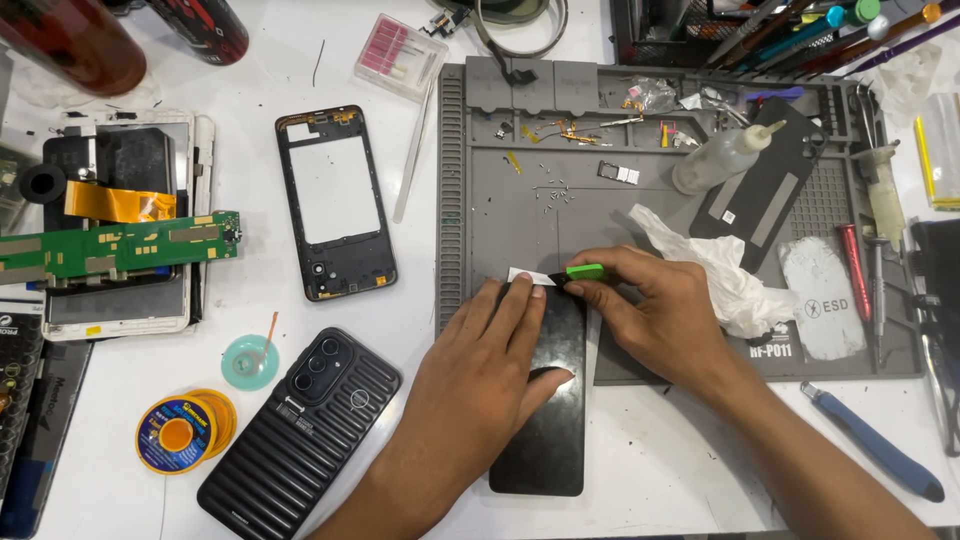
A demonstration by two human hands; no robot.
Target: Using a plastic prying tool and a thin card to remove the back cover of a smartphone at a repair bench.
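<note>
Two hands are working at the centre of the frame, and I am watching them over a black phone (545, 420) lying face down, half on the grey mat (500, 200) and half on the white worktop (660, 470). My left hand (480, 375) is pressing flat on the phone, fingers spread and not clenched, with the fingertips (520, 290) reaching its top edge beside a small white tab (527, 275). My right hand (660, 310) is pinching a green pick (583, 271) between thumb and forefinger, and the pick's tip is touching the phone's upper right corner.

Just right of that hand a crumpled white tissue (735, 285) is lying on the mat, and above it a clear squeeze bottle (722, 160) is resting on its side. Tiny screws (552, 192) are sitting scattered in the upper middle of the mat. I cannot tell what the small parts along the mat's top row are.

Left of the mat an empty phone frame (336, 205) is lying on the worktop. Below it a ribbed black case (300, 440) is lying at a slant, with a yellow wick spool (178, 432) near it at lower left. At far left a green circuit board (120, 247) is resting across an opened tablet (125, 225). A blue-handled tool (875, 445) is lying at lower right, well apart from the hands.
</note>
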